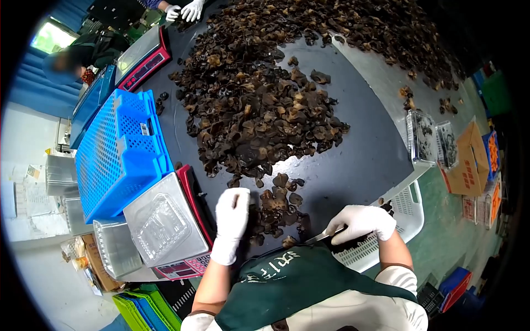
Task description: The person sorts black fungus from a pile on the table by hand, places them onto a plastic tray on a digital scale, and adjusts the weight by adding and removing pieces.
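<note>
My left hand [232, 216], in a white glove, is over the dark table beside a small group of dark fungus pieces [276, 204]; its fingers curl together, and what they hold, if anything, is hidden. My right hand [359, 223], also gloved in white, grips a thin metal tool [317, 238] at the table's near edge, above a white perforated basket [408, 212]. A large heap of brown-black fungus [259, 110] spreads over the table [364, 138] beyond both hands. A clear plastic tray [161, 223] rests on the scale [193, 207] left of my left hand.
A blue crate [124, 149] stands on the left, near a second red scale [146, 66]. Clear containers [422, 138] and a cardboard box [466, 163] are on the right. A co-worker's gloved hands [185, 12] are at the top. Green and blue crates [146, 309] lie lower left.
</note>
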### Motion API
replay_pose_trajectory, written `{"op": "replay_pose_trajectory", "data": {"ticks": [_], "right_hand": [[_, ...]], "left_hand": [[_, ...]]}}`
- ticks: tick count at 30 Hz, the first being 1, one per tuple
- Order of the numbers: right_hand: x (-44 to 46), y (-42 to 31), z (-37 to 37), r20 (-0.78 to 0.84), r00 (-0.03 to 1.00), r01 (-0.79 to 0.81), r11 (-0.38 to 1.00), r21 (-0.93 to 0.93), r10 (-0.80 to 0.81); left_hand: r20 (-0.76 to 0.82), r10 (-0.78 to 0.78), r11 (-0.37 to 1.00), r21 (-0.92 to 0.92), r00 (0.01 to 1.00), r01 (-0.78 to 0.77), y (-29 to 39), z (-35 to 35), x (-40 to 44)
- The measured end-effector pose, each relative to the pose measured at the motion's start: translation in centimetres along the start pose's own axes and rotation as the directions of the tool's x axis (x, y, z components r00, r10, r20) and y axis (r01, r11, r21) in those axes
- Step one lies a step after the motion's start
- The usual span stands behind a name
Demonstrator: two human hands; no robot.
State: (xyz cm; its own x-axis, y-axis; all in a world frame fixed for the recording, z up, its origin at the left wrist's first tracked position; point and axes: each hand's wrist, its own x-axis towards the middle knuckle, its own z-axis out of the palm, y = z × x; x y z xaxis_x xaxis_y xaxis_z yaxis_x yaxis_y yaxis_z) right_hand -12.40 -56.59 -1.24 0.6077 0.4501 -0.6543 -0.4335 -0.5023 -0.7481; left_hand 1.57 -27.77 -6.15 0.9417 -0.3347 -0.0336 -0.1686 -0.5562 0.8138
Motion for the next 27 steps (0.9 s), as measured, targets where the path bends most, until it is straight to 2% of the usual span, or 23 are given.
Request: {"op": "replay_pose_trajectory", "data": {"ticks": [2,3,4,5,6,8,9,10,12,15,18,19,20,22,23,27], "right_hand": [[0.2,0.8,0.4,-0.28,0.955,0.096,0.995,-0.018,-0.097],[0.5,0.9,0.7,-0.42,0.897,0.121,0.99,-0.073,-0.141],[1.0,0.9,1.0,-0.547,0.816,0.139,0.981,-0.132,-0.189],[2.1,1.5,1.2,-0.611,0.75,0.191,0.967,-0.167,-0.253],[3.2,2.0,1.4,-0.654,0.714,0.203,0.968,-0.15,-0.251],[5.3,2.1,1.4,-0.706,0.543,0.248,0.89,-0.382,-0.455],[6.6,2.4,1.3,-0.703,0.524,0.293,0.877,-0.381,-0.481],[7.4,2.0,1.3,-0.701,0.525,0.295,0.876,-0.382,-0.483],[9.1,0.6,1.5,-0.724,0.406,0.272,0.83,-0.487,-0.558],[11.3,0.0,1.8,-0.644,0.406,0.32,0.761,-0.565,-0.649],[11.7,-0.6,2.8,-0.473,0.529,0.382,0.696,-0.608,-0.704],[11.8,-0.5,3.4,-0.399,0.59,0.375,0.676,-0.635,-0.702],[11.5,-0.5,3.8,-0.332,0.582,0.444,0.632,-0.635,-0.742],[10.3,-1.2,4.9,-0.232,0.671,0.367,0.588,-0.721,-0.704],[10.1,-0.7,5.3,-0.19,0.691,0.348,0.552,-0.757,-0.697],[10.9,0.1,5.9,-0.269,0.574,0.328,0.519,-0.79,-0.773]], "left_hand": [[-0.124,-0.012,1.0,0.012,0.992,0.014,-3.2,-0.8,0.9],[-0.137,0.009,0.999,0.043,0.991,-0.003,-3.7,-1.3,1.2],[-0.117,0.119,0.977,0.19,0.986,-0.095,-3.8,-1.8,1.3],[-0.114,0.119,0.967,0.237,0.986,-0.089,-4.4,-1.9,1.2],[-0.111,0.117,0.955,0.284,0.987,-0.082,-5.4,-1.7,1.1],[-0.12,0.172,0.873,0.478,0.978,-0.095,-7.4,-0.9,0.3],[-0.098,0.077,0.844,0.536,0.992,-0.013,-7.3,-0.6,-0.2],[-0.083,0.065,0.823,0.567,0.994,-0.006,-7.5,-0.2,-0.6],[-0.039,-0.029,0.834,0.55,0.999,0.046,-7.4,0.5,-1.2],[0.083,0.062,0.874,0.478,0.995,-0.094,-6.8,0.7,-2.5],[0.265,0.107,0.918,0.345,0.958,-0.197,-4.1,0.3,-4.4],[0.328,0.168,0.896,0.342,0.93,-0.283,-3.0,-0.1,-4.9],[0.389,0.226,0.869,0.334,0.893,-0.366,-2.4,-0.2,-5.4],[0.501,0.229,0.813,0.373,0.835,-0.447,-2.6,0.3,-6.9],[0.519,0.229,0.78,0.408,0.823,-0.474,-3.2,0.7,-7.5],[0.314,0.343,0.79,0.413,0.885,-0.453,-5.6,2.2,-7.0]]}}
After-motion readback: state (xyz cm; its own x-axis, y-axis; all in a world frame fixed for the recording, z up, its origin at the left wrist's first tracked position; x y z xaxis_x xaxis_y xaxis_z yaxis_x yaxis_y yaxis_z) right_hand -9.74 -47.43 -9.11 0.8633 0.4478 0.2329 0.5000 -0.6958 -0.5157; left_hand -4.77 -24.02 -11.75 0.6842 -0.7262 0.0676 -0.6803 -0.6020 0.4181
